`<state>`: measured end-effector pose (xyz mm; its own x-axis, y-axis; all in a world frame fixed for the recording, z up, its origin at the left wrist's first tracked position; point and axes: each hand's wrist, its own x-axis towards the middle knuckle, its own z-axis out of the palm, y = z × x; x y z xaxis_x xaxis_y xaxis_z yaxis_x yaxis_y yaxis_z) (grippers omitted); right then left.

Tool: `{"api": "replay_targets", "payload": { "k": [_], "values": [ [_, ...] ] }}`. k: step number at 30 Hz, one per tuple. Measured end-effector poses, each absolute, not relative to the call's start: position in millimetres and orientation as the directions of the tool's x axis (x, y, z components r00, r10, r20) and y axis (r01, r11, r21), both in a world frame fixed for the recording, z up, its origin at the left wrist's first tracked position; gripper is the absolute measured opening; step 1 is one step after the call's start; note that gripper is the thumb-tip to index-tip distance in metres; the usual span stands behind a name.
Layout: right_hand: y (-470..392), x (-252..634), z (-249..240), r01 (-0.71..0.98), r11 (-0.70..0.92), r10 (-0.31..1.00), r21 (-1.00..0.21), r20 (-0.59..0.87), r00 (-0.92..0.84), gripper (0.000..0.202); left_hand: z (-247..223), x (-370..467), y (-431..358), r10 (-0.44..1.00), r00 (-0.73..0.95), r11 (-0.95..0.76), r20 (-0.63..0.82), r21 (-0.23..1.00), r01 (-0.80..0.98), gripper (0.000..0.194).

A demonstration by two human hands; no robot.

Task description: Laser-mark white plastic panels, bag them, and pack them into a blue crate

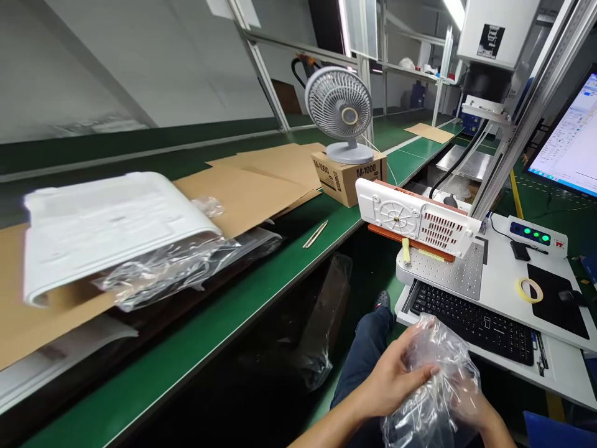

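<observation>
Bench edge: long green bench (261,281), dark gap alongside
Held: crumpled clear plastic bag (431,407), right of bench
Left hand (396,376): gripping bag's near side
Right hand (470,398): behind film, grip unclear

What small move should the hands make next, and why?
I'd probably ease the crumpled clear plastic film away from the right hand, with the left hand holding its near side. The film is bunched between both hands and covers the right fingers, so their grip is hard to judge; whether they are inside or behind it, I can't tell.
</observation>
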<state>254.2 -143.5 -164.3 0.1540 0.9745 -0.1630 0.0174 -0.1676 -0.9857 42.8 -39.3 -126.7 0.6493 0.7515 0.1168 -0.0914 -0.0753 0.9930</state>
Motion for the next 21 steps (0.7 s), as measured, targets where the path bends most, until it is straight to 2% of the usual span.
{"api": "replay_targets", "payload": {
  "k": [3, 6, 8, 9, 12, 14, 17, 19, 21],
  "values": [
    [-138, 267, -155, -0.136, -0.178, 0.963, -0.975, -0.201, 0.181, 0.064, -120, 40, -31, 0.802, 0.57, -0.166, 0.176, 0.984, -0.07, 0.061],
    [-135, 267, -137, -0.298, -0.078, 0.985, -0.951, -0.119, 0.122, 0.083, -119, 48, -32, 0.852, 0.485, -0.19, 0.196, 0.98, -0.061, 0.056],
    [-134, 258, -126, -0.313, -0.042, 0.994, -0.949, -0.072, 0.086, 0.1, -121, 59, -38, 0.865, 0.464, -0.169, 0.194, 0.981, -0.094, 0.057],
    [-133, 251, -123, -0.301, -0.053, 0.993, -0.952, -0.081, 0.083, 0.101, -122, 64, -41, 0.861, 0.469, -0.161, 0.197, 0.98, -0.115, 0.057],
    [-130, 234, -121, -0.249, -0.111, 0.985, -0.962, -0.139, 0.099, 0.07, -124, 72, -47, 0.826, 0.521, -0.169, 0.217, 0.976, -0.139, 0.054],
    [-129, 228, -125, -0.23, -0.118, 0.986, -0.966, -0.142, 0.091, 0.059, -125, 71, -46, 0.798, 0.564, -0.174, 0.213, 0.977, -0.123, 0.056],
    [-131, 229, -134, -0.234, -0.139, 0.989, -0.962, -0.146, 0.015, 0.061, -127, 64, -43, 0.786, 0.596, -0.136, 0.163, 0.987, -0.09, 0.062],
    [-131, 239, -134, -0.265, -0.172, 0.985, -0.949, -0.163, -0.056, 0.071, -131, 60, -41, 0.802, 0.586, -0.089, 0.118, 0.993, -0.078, 0.064],
    [-129, 260, -119, -0.25, -0.147, 0.989, -0.957, -0.14, -0.048, 0.081, -135, 57, -40, 0.833, 0.55, -0.035, 0.065, 0.997, -0.065, 0.068]
  ]
}}
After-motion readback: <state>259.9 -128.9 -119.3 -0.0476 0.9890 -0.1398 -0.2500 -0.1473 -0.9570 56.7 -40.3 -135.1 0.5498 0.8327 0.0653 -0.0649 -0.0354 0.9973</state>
